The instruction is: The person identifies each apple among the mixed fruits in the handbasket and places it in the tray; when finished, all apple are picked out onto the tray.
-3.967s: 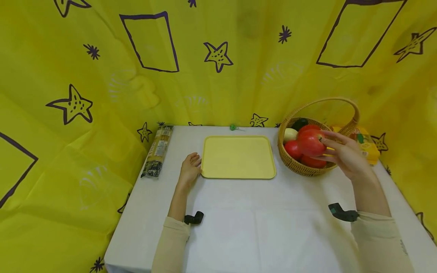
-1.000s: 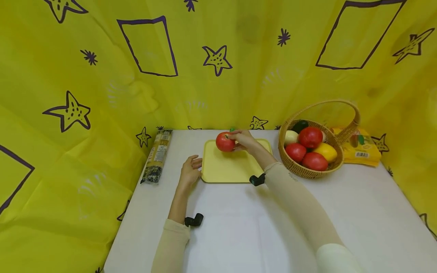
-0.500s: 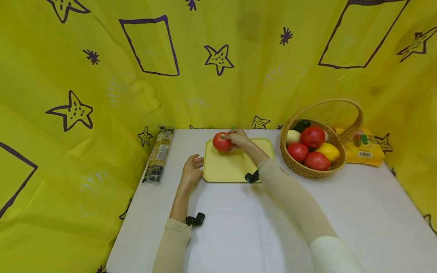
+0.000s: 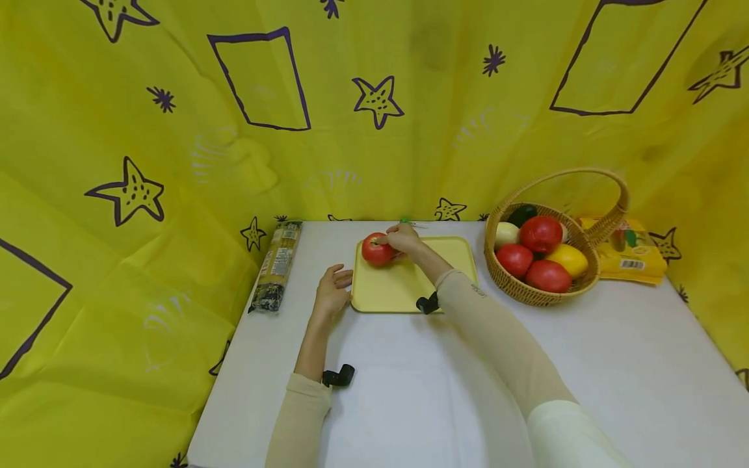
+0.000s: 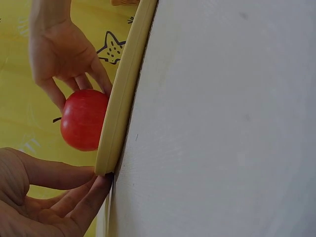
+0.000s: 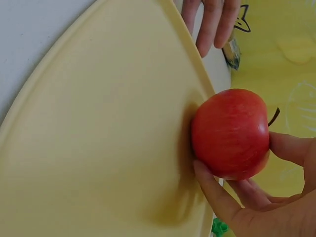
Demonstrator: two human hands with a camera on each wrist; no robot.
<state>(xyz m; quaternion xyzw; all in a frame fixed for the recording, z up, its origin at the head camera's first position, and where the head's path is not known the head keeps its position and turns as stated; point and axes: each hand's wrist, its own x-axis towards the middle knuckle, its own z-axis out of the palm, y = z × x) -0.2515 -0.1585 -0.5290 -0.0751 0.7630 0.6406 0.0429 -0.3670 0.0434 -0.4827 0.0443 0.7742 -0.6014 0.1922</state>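
Note:
My right hand (image 4: 407, 242) holds a red apple (image 4: 374, 252) over the back left part of the yellow tray (image 4: 404, 286). In the right wrist view the apple (image 6: 230, 134) has its dark stem towards the thumb, and its underside is right at the tray surface, casting a shadow there. My left hand (image 4: 332, 294) is at the tray's left edge. The left wrist view shows its thumb and fingers pinching the tray rim (image 5: 118, 113) at a corner, thumb on top and fingers beneath.
A wicker basket (image 4: 521, 292) with a tall handle stands on the right, holding several red fruits, a yellow lemon (image 4: 569, 260) and a dark green fruit (image 4: 522, 214). Behind it lies a yellow packet (image 4: 634, 257). A long noodle-like packet (image 4: 276, 266) lies at left; a small green item (image 4: 405, 221) sits behind the tray.
Four seconds ago the right hand held the apple above the basket. It has since carried it left over the tray and lowered it. The left hand stays at the tray's left edge.

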